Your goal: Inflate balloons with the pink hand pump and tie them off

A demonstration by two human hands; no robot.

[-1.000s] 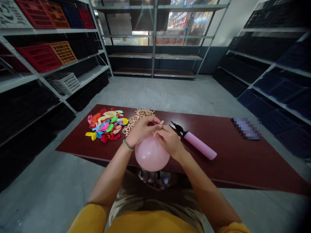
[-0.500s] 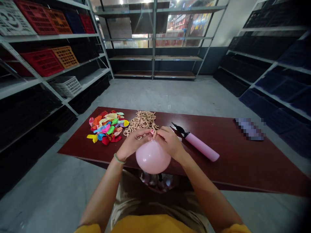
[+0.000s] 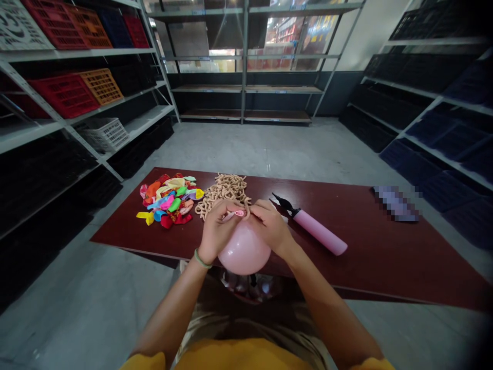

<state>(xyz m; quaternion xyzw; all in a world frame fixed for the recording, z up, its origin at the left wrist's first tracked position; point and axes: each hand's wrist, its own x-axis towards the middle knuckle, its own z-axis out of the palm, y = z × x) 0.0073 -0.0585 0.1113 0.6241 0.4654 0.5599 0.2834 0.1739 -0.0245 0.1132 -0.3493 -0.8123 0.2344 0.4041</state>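
- Two hands, the left hand [image 3: 219,231] and the right hand [image 3: 271,227], curl almost closed, both pinching the neck of a round, inflated pink balloon [image 3: 244,248].
- The balloon sits over the table's near edge, its stretched neck running left across the fingers.
- Just right lies a pink hand pump [image 3: 319,232], black nozzle pointing far-left.
- Farther left, on the dark red table [image 3: 385,257], lie a heap of deflated multicoloured balloons [image 3: 167,203] and a pile of tan twisted loops [image 3: 223,191].

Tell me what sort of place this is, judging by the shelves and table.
Probably a stockroom or small warehouse: tall grey metal shelving holds red plastic crates, the floor is bare grey concrete, and a long dark red table serves as a workspace.
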